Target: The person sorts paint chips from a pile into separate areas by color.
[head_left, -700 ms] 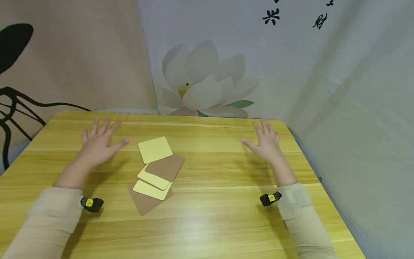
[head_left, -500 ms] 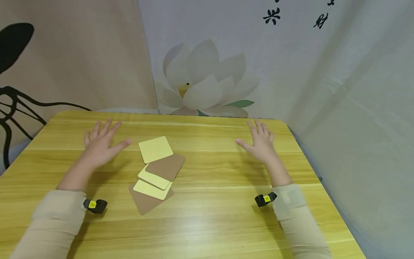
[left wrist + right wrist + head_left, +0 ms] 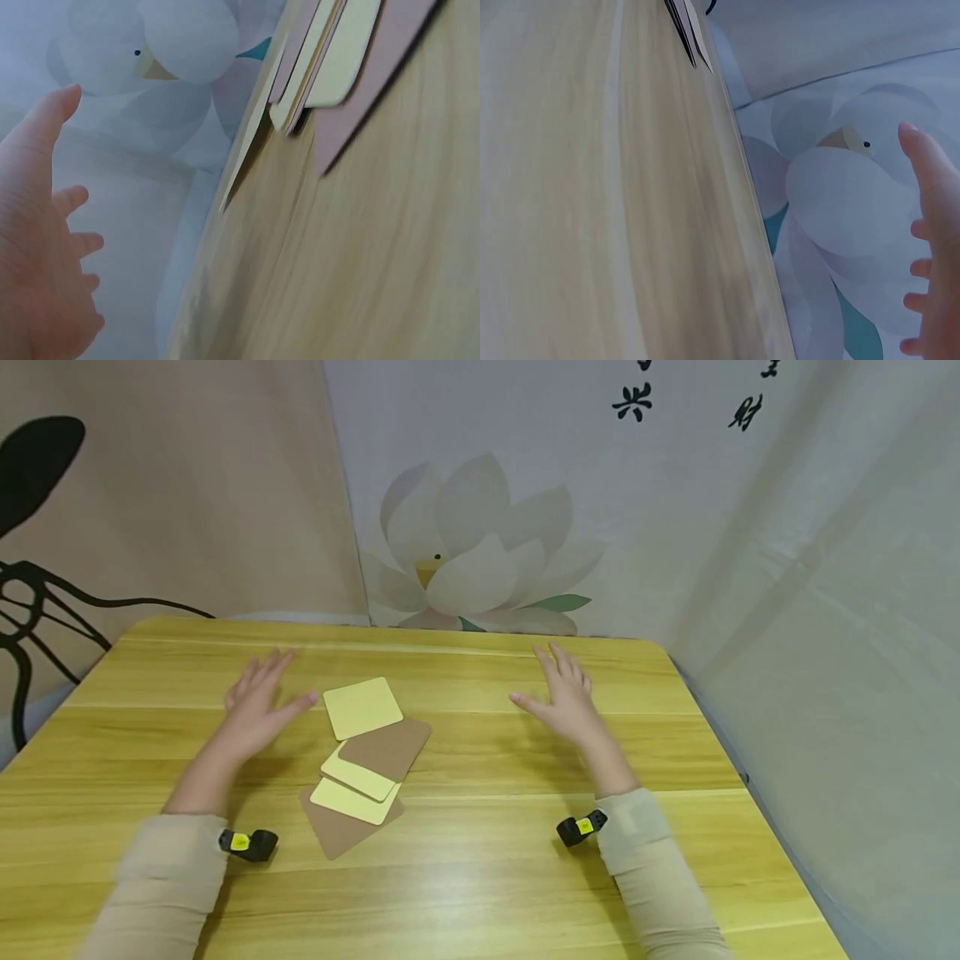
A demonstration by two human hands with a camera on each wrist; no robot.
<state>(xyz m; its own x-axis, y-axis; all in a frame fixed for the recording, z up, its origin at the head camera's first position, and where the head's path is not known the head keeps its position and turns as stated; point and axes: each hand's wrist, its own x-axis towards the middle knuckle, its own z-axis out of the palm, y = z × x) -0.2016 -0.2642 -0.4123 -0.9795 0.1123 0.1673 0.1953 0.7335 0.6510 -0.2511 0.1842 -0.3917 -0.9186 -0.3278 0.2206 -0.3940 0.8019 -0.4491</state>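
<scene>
Pale drape [image 3: 667, 527] w/ printed lotus [image 3: 476, 572] backs a wood-grain tabletop [image 3: 480, 877] as a person's L hand [image 3: 255, 706] and R hand [image 3: 564, 697] draw in toward each other, R hand having shifted more. Unmoved: the far yellow card [image 3: 363, 708], upper brown card [image 3: 386, 749], two mid yellow cards [image 3: 348, 802] and near brown card [image 3: 337, 839], an overlapping pile left of ctr., between the hands but nearer L hand. So hands are closer, yet nothing's been picked up, by all appearances. Each grip is empty, thumb spread well apart from fingers. Head cam puts L hand's thumb just beside the far yellow card; L wrist cam shows it raised clear, plus layers head cam flattens: card edges stacked, far yellow card apparently tilted w/ dark gap beneath. R wrist cam catches only a few card edges up top, well apart from R hand.
</scene>
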